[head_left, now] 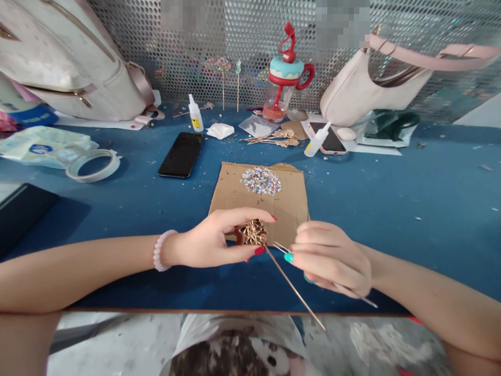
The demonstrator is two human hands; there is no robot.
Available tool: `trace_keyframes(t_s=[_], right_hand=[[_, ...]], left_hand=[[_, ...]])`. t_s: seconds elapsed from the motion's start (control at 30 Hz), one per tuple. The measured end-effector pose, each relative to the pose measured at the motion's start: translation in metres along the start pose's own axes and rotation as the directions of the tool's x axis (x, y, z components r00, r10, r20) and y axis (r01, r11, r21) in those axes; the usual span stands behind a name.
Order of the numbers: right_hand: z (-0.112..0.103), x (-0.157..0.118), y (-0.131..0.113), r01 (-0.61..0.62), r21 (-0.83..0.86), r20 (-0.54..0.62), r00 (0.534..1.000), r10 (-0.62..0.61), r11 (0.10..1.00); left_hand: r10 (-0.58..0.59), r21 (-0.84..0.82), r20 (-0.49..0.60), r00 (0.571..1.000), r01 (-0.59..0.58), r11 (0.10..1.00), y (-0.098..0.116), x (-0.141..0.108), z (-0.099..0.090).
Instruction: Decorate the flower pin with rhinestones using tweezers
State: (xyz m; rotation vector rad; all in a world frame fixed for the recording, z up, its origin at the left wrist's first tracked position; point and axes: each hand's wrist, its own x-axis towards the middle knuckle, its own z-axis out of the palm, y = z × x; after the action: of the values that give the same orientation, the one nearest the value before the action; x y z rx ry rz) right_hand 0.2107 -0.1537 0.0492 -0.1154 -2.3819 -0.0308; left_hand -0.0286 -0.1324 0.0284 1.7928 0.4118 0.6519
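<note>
My left hand (211, 237) is closed round a gold hairpin (253, 232) with an openwork flower-like head; its long thin stick slants down to the right past the table edge. Tweezers (281, 247) are pinched in my right hand (332, 258), their tips pointing left, close to the hairpin's head. Whether the tips hold anything is too small to tell. Beneath the hands lies a piece of cardboard (227, 193), and on its far part a patch of small multicoloured rhinestones (261, 180) is spread.
A black phone (181, 154), a tape roll (93, 166) and a glue bottle (195, 114) are to the left. Several gold hairpins (274, 138), a second glue bottle (317, 140), a red-handled cup (282, 83) and a handbag (348, 86) stand behind. A backpack (97, 68) is at back left.
</note>
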Motion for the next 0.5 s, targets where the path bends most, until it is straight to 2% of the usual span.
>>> trace_keyframes(t_s=[0.17, 0.33, 0.5], right_hand=[[0.0006, 0.0009, -0.0024, -0.011, -0.047, -0.026, 1.000, 0.010, 0.999], [0.0034, 0.0004, -0.0020, 0.029, -0.069, -0.056, 0.998, -0.033, 0.997], [0.0057, -0.0004, -0.0001, 0.070, -0.091, -0.061, 0.995, -0.075, 0.993]], left_hand=[[-0.080, -0.180, 0.028, 0.996, 0.084, 0.980, 0.0004, 0.0012, 0.0012], [-0.105, -0.493, 0.135, 0.985, 0.159, 0.855, -0.0007, 0.0040, 0.0035], [-0.104, -0.600, 0.184, 0.978, 0.195, 0.776, -0.0022, 0.0048, 0.0043]])
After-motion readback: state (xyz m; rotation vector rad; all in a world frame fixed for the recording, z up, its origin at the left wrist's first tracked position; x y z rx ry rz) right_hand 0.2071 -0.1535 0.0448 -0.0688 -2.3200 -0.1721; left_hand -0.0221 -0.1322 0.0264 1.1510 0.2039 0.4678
